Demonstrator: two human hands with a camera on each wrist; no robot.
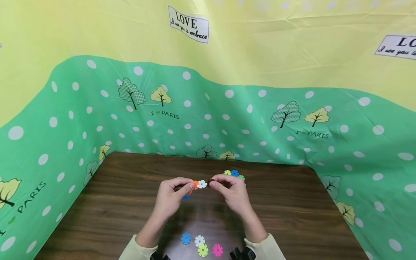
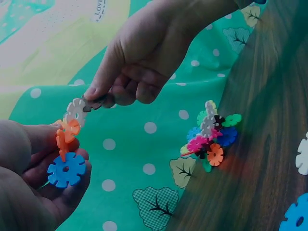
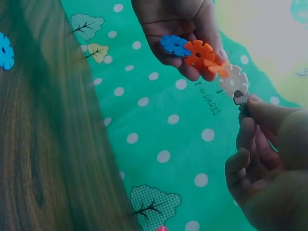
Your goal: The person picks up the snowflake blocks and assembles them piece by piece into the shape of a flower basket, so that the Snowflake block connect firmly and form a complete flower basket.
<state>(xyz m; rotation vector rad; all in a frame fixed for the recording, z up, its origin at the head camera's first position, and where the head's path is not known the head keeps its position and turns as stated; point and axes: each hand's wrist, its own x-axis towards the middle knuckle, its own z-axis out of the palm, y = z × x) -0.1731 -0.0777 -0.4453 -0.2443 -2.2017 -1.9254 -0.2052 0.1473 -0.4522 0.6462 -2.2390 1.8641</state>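
My left hand (image 1: 169, 198) pinches a short chain of notched plastic flower discs by an orange disc (image 2: 72, 127). A blue disc (image 3: 174, 45) and a second orange disc (image 3: 193, 59) hang at the palm end of that chain. At its other end a white disc (image 1: 202, 184) points toward my right hand (image 1: 234, 194). Between thumb and forefinger the right hand pinches a dark brown disc (image 2: 94, 103), its edge right at the white disc's rim. The fingertips hide part of the brown disc. Both hands are raised over the table.
On the wooden table (image 1: 292, 216), loose blue (image 1: 186, 238), white (image 1: 199, 241), yellow-green (image 1: 203, 250) and pink (image 1: 217, 250) discs lie near the front edge. A multicoloured cluster of joined discs (image 2: 208, 128) stands behind the right hand. Patterned green and yellow fabric (image 1: 227, 119) hangs around the table.
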